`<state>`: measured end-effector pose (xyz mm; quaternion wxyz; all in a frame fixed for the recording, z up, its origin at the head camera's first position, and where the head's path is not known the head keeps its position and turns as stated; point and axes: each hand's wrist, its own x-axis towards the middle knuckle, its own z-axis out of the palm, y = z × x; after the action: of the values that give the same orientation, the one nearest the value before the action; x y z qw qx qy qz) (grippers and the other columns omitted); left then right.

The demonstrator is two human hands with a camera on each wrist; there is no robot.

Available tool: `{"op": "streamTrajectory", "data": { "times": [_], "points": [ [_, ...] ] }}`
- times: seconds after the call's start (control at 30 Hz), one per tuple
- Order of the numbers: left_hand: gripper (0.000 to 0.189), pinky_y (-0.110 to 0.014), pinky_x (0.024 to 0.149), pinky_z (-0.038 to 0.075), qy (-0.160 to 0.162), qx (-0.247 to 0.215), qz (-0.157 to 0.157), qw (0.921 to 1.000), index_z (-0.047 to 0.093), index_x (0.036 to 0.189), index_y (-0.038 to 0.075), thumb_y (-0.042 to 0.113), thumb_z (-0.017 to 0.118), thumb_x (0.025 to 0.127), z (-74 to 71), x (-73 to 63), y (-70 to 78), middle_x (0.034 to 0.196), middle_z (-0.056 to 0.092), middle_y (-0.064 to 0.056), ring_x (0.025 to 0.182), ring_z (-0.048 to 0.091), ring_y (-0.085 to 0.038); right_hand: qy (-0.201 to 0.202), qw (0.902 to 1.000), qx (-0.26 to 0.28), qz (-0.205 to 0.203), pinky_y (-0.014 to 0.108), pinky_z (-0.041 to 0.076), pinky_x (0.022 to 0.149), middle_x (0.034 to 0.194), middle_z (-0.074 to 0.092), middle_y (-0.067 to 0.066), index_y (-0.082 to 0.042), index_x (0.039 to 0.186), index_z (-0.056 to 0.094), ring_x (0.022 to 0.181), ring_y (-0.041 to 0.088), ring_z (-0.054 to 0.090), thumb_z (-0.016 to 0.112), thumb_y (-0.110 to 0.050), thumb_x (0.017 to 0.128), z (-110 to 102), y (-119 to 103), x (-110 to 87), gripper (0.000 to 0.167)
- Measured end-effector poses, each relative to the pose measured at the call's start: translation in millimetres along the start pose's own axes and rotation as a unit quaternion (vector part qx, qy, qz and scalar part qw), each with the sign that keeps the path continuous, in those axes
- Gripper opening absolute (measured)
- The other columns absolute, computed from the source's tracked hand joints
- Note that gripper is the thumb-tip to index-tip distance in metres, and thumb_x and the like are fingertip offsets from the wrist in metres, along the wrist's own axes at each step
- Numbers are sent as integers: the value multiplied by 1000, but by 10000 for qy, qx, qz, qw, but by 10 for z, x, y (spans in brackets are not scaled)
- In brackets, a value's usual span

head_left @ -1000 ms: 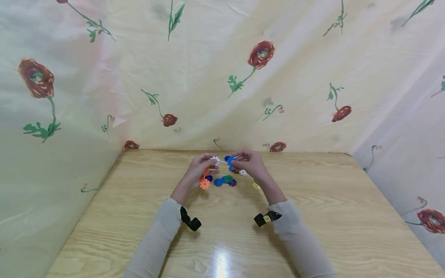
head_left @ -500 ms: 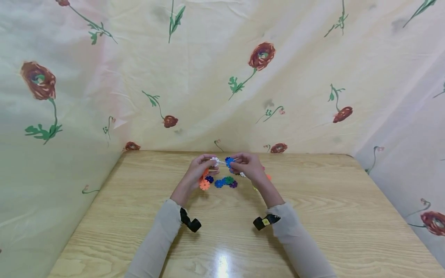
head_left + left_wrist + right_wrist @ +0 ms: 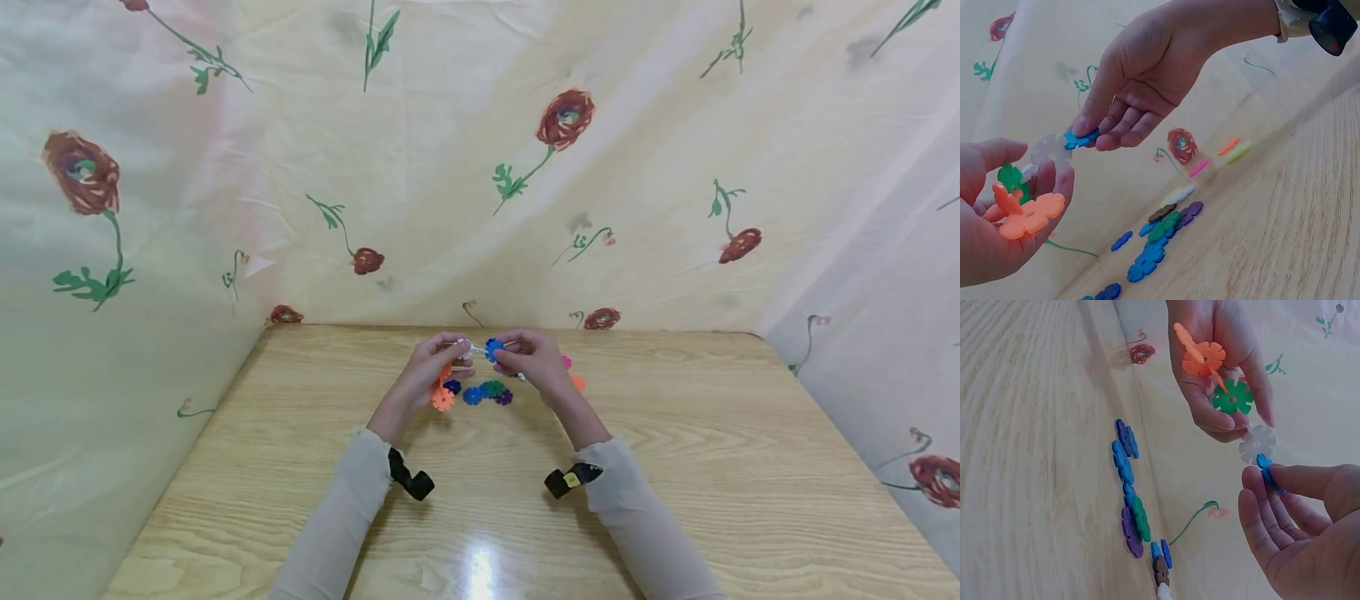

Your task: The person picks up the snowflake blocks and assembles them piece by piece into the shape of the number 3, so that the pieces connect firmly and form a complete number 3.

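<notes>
My left hand (image 3: 422, 370) holds a joined cluster of notched plastic discs. In the right wrist view it includes orange discs (image 3: 1205, 359), a green disc (image 3: 1233, 397) and a white disc (image 3: 1259, 444). My right hand (image 3: 534, 360) pinches a blue disc (image 3: 1265, 464) between thumb and fingers. The blue disc meets the edge of the white disc (image 3: 1050, 150), at an angle to it; how deep it sits in a notch I cannot tell. Both hands are raised above the table's far part.
Loose discs lie on the wooden table (image 3: 480, 467) below the hands: a green disc (image 3: 493, 388), a blue disc (image 3: 472, 396), a purple disc (image 3: 1191, 212) and several others. Pink (image 3: 1199, 167) and orange discs (image 3: 1229, 145) lie farther right. A flowered cloth (image 3: 450, 167) hangs behind the table.
My right hand has shifted slightly left with the blue disc, towards the white one. Pink and orange discs on the right have come into sight beside it. The left hand has hardly moved.
</notes>
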<state>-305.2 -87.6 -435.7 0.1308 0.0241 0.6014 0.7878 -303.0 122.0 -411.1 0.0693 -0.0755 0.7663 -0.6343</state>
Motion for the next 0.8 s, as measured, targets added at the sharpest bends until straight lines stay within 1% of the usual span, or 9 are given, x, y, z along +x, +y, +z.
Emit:
{"op": "streamTrajectory", "data": {
  "times": [0.07, 0.13, 0.27, 0.37, 0.43, 0.53, 0.67, 0.8],
  "points": [
    [30, -45, 101, 57, -22, 61, -25, 10000, 58, 127, 2, 20, 63, 103, -2, 6, -8, 103, 61, -2, 95, 66, -18, 27, 10000, 46, 39, 51, 61, 91, 98, 74, 13, 4, 123, 67, 83, 22, 76, 71, -12, 97, 6, -1, -3, 31],
    [30, -47, 103, 56, -43, 105, -42, 9999, 58, 127, 2, 19, 64, 102, -3, 9, -13, 104, 60, -2, 98, 65, -20, 49, 9999, 120, 64, 50, 61, 91, 96, 75, 12, 3, 122, 67, 82, 21, 76, 71, -12, 97, 16, -6, -8, 30],
    [33, -40, 98, 59, -72, 100, -61, 9999, 56, 130, -1, 17, 63, 103, -1, 10, -16, 104, 61, -1, 101, 65, -20, 94, 9997, 220, 54, 47, 62, 88, 94, 75, 9, 3, 121, 68, 80, 18, 76, 71, -11, 97, 31, -12, -13, 28],
    [35, -34, 92, 62, -83, 37, -52, 9999, 55, 131, -3, 16, 63, 103, 4, 5, -11, 104, 62, -1, 99, 66, -17, 132, 9997, 196, 11, 47, 63, 87, 93, 75, 10, 4, 120, 68, 80, 19, 75, 71, -11, 96, 34, -4, -12, 28],
    [33, -33, 91, 62, -77, -10, -39, 10000, 56, 129, -2, 15, 64, 102, 6, 3, -9, 104, 62, 0, 96, 67, -15, 172, 9997, 160, -1, 46, 63, 86, 93, 75, 10, 4, 120, 68, 80, 19, 75, 72, -11, 96, 34, 4, -12, 28],
    [33, -38, 95, 60, -68, -34, -19, 10000, 57, 128, -3, 15, 65, 101, 9, 2, -6, 104, 62, -1, 96, 66, -15, 211, 9997, 89, 1, 46, 63, 86, 92, 75, 10, 3, 119, 69, 78, 19, 75, 72, -13, 96, 37, 12, -15, 28],
    [32, -47, 105, 55, -51, -15, 2, 10000, 58, 127, -3, 14, 66, 100, 11, 6, -4, 106, 61, -2, 107, 64, -23, 233, 9997, 28, 17, 46, 63, 86, 90, 74, 10, 3, 119, 69, 74, 16, 73, 73, -13, 95, 43, 17, -13, 28],
    [24, -52, 110, 49, -22, -5, 8, 10000, 61, 121, 1, 11, 66, 100, 15, 6, 2, 108, 60, -3, 118, 62, -31, 225, 9997, 15, 38, 48, 63, 86, 86, 74, 7, 3, 118, 70, 74, 17, 72, 73, -12, 95, 36, 24, -2, 28]
  ]
}}
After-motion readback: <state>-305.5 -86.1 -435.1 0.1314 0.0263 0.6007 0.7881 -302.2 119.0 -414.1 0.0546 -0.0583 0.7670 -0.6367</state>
